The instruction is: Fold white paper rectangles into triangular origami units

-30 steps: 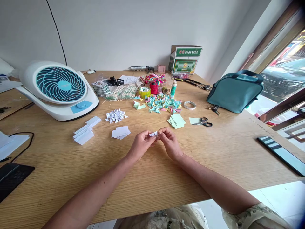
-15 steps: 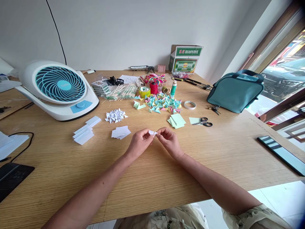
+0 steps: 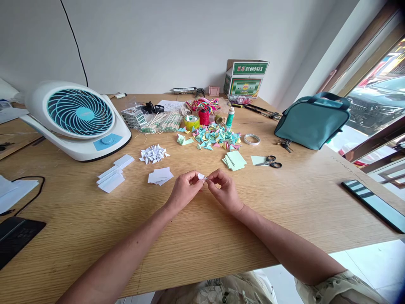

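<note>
My left hand [image 3: 185,191] and my right hand [image 3: 224,189] meet over the middle of the wooden table [image 3: 284,202]. Both pinch a small folded white paper piece [image 3: 201,176] between thumbs and fingertips, just above the tabletop. A small stack of white paper slips [image 3: 160,175] lies just left of my left hand. A pile of folded white paper pieces [image 3: 153,153] sits behind that stack. Green paper squares [image 3: 234,160] lie behind my right hand.
A white and teal desk fan [image 3: 79,119] stands at the left. More white slips [image 3: 113,174] lie before it. Coloured folded pieces [image 3: 216,137], scissors [image 3: 270,161], tape ring [image 3: 252,139], glue bottle [image 3: 230,118], teal bag [image 3: 311,120], cardboard box [image 3: 246,78] and a phone [image 3: 373,205] fill the far side and right.
Both hands have stayed in place while the fingers worked the white paper piece; it now looks smaller and more tightly pinched than a second ago.
</note>
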